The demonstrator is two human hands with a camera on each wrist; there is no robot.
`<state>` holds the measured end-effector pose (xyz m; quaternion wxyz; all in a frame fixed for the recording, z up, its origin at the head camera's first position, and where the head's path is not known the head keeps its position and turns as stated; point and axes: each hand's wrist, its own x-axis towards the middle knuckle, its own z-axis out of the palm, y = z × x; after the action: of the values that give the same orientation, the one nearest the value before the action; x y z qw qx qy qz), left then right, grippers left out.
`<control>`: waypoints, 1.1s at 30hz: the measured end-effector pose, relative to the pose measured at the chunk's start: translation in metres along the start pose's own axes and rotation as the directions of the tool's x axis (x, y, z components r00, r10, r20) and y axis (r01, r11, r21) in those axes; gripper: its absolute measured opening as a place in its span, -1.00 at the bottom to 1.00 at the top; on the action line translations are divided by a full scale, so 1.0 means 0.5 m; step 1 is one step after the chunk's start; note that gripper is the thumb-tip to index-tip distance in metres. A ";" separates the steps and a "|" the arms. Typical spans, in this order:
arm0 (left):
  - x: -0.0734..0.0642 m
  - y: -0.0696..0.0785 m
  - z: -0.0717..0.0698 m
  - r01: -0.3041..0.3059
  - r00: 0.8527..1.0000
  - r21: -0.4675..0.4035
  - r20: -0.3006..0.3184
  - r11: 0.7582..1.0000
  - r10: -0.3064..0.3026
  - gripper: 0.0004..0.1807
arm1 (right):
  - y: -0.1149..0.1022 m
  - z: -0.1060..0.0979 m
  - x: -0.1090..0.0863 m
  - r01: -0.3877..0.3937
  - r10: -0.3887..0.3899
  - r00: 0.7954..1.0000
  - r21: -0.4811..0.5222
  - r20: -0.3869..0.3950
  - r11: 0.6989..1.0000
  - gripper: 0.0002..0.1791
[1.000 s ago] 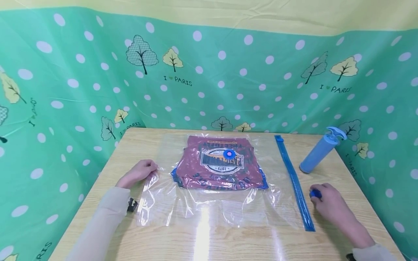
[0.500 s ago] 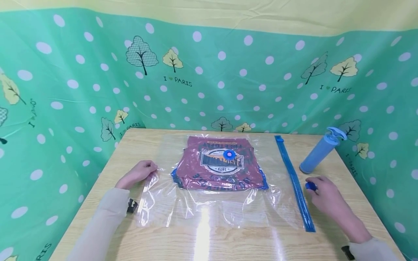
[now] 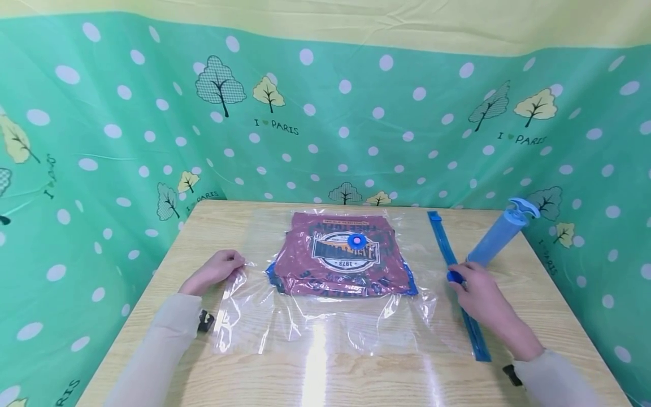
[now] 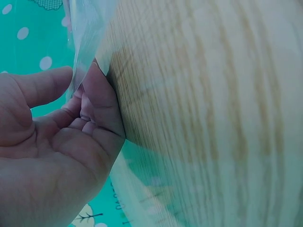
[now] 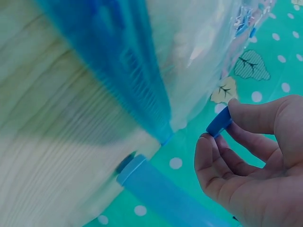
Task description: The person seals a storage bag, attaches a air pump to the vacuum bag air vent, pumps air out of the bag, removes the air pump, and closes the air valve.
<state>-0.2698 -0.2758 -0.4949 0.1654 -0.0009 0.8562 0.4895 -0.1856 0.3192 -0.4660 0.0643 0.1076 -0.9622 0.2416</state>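
A clear vacuum storage bag (image 3: 285,333) lies flat with a folded maroon printed garment (image 3: 305,257) inside. A round blue valve (image 3: 357,241) with a pink centre shows on its top, over the garment. At the bag's left edge, my left hand (image 3: 216,268) pinches the film between thumb and fingers, as the left wrist view shows with the plastic (image 4: 92,38). My right hand (image 3: 483,297) holds a small round blue cap (image 5: 219,123) between thumb and fingertips, over the blue zip strip (image 3: 475,336) on the bag's right side.
A blue hand pump (image 3: 495,240) with a curved handle stands tilted behind the right hand, to the right of the zip strip. The wooden table (image 3: 376,384) is bounded at the back and sides by a green dotted curtain (image 3: 325,124).
The right hand has moved left and slightly away from me with the blue cap, from beside the zip strip to above it. My left hand and the bag look unmoved.
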 end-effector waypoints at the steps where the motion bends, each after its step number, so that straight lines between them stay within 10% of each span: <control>1: 0.002 -0.001 0.001 0.003 1.000 -0.004 -0.004 1.000 -0.003 -0.79 | -0.002 0.002 0.004 0.004 -0.004 1.000 0.003 0.000 1.000 -0.62; 33: 0.000 -0.002 0.005 -0.021 0.999 0.010 -0.025 1.000 0.021 -0.78 | -0.050 0.079 0.095 0.030 -0.031 0.999 0.023 0.024 0.999 -0.58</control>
<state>-0.2692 -0.2741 -0.4968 0.1494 0.0027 0.8605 0.4870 -0.2284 0.2703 -0.4809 0.0548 0.1261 -0.9583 0.2504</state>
